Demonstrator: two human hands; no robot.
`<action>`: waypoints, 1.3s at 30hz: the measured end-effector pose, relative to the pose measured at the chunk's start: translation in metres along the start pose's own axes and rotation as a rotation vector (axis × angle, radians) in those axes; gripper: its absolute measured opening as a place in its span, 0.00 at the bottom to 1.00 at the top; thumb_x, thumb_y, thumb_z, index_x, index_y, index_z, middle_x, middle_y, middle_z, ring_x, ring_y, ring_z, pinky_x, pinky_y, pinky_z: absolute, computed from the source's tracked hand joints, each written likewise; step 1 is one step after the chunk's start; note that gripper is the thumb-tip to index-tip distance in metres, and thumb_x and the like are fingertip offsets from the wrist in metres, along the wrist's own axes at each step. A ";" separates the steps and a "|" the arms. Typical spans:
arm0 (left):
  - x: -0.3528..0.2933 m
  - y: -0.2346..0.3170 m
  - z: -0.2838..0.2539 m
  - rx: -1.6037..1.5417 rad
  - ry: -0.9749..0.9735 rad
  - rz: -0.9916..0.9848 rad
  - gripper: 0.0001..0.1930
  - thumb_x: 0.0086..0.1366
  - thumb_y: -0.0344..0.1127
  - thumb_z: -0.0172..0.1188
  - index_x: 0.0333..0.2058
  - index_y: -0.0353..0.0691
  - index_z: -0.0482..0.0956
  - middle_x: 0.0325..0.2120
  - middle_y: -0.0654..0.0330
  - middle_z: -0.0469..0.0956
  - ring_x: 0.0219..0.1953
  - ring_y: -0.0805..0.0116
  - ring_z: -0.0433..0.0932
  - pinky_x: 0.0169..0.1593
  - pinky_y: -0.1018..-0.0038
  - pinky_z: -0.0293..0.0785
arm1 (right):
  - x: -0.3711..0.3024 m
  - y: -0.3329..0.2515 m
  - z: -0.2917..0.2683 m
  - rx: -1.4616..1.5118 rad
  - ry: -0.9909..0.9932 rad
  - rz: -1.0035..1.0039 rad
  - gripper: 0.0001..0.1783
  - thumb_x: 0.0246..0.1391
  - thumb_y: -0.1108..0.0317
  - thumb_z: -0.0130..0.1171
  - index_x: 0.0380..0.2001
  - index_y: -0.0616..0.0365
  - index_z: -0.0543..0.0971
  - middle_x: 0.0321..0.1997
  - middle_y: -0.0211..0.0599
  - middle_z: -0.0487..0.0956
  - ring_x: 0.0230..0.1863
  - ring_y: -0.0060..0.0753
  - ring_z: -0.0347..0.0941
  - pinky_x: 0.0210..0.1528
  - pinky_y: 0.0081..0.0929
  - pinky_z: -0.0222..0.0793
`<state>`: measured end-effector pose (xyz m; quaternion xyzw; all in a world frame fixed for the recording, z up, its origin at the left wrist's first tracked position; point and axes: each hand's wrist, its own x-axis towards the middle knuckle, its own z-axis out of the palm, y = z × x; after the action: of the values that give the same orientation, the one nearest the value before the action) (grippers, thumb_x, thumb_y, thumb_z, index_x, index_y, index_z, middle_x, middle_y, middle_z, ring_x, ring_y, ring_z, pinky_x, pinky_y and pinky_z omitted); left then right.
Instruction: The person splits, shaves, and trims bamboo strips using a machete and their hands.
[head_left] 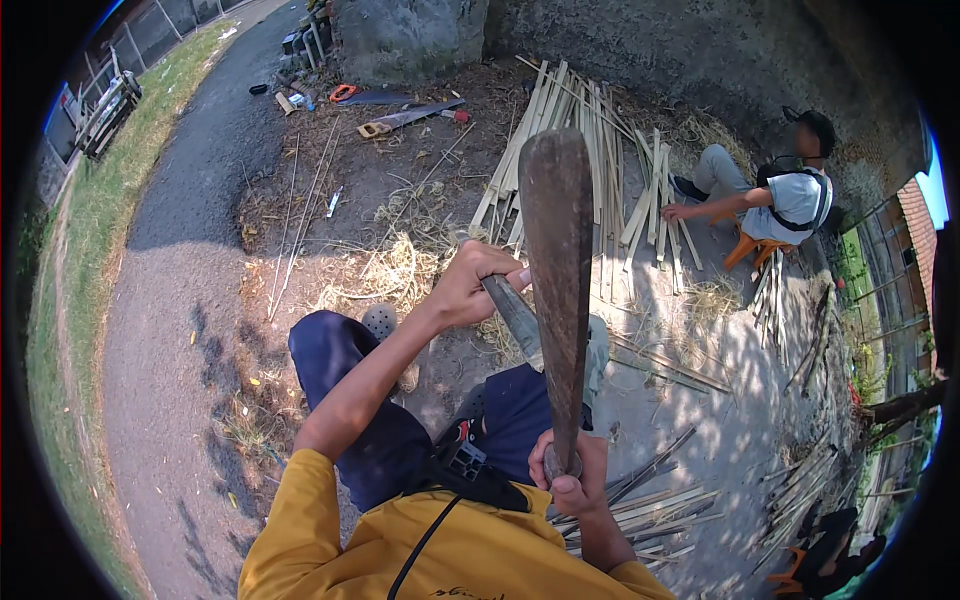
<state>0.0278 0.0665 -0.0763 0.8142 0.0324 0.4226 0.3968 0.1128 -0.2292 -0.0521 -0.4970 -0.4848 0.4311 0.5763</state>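
Note:
My right hand [588, 488] is wrapped round the handle of a machete [558, 240], low in front of my body. Its broad, worn brown blade stands upright and covers part of the view behind it. My left hand [466, 286], above my left knee, grips the upper end of a split bamboo piece [513, 316]. This piece slants down to the right until the blade hides part of it. Whether blade and bamboo touch, I cannot tell.
Pale bamboo strips [610, 175] lie piled ahead, with more strips [650, 515] beside my right side. Two handsaws [410, 118] rest on the ground at the far left. Curly shavings [400, 275] lie past my knees. Another person [790, 190] sits on an orange stool at right.

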 end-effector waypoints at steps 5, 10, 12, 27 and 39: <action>0.001 -0.001 -0.001 0.019 -0.010 0.025 0.21 0.68 0.35 0.58 0.17 0.30 0.72 0.11 0.53 0.67 0.15 0.56 0.67 0.25 0.61 0.62 | 0.001 -0.001 0.000 -0.012 0.003 -0.014 0.32 0.58 0.38 0.62 0.37 0.63 0.76 0.23 0.28 0.79 0.22 0.20 0.78 0.27 0.18 0.71; 0.000 -0.001 0.000 -0.021 0.029 0.027 0.20 0.68 0.35 0.58 0.18 0.30 0.74 0.11 0.53 0.68 0.15 0.56 0.68 0.25 0.61 0.62 | 0.001 -0.002 0.000 0.010 0.008 -0.024 0.32 0.58 0.39 0.62 0.37 0.63 0.76 0.24 0.28 0.79 0.23 0.19 0.78 0.27 0.18 0.71; -0.001 -0.003 0.002 -0.017 0.031 0.027 0.20 0.68 0.36 0.58 0.18 0.30 0.74 0.11 0.53 0.68 0.15 0.56 0.68 0.25 0.61 0.62 | 0.002 -0.003 -0.001 0.009 0.001 -0.015 0.32 0.58 0.39 0.63 0.38 0.63 0.76 0.24 0.29 0.79 0.22 0.20 0.77 0.27 0.18 0.71; 0.000 -0.001 -0.003 -0.011 -0.006 -0.011 0.17 0.68 0.36 0.59 0.22 0.31 0.78 0.15 0.52 0.74 0.19 0.55 0.73 0.27 0.63 0.66 | 0.002 -0.002 -0.002 -0.084 0.013 -0.032 0.31 0.59 0.41 0.63 0.39 0.64 0.76 0.24 0.29 0.78 0.22 0.21 0.77 0.27 0.19 0.71; 0.063 0.052 -0.018 0.059 0.086 0.098 0.12 0.69 0.33 0.57 0.33 0.31 0.85 0.12 0.52 0.70 0.13 0.67 0.68 0.22 0.69 0.63 | 0.029 -0.089 -0.012 0.108 0.042 0.033 0.22 0.51 0.70 0.67 0.50 0.64 0.76 0.22 0.26 0.76 0.23 0.14 0.69 0.28 0.16 0.62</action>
<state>0.0403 0.0665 0.0063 0.8073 0.0221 0.4749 0.3497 0.1304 -0.2146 0.0392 -0.4820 -0.4405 0.4554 0.6051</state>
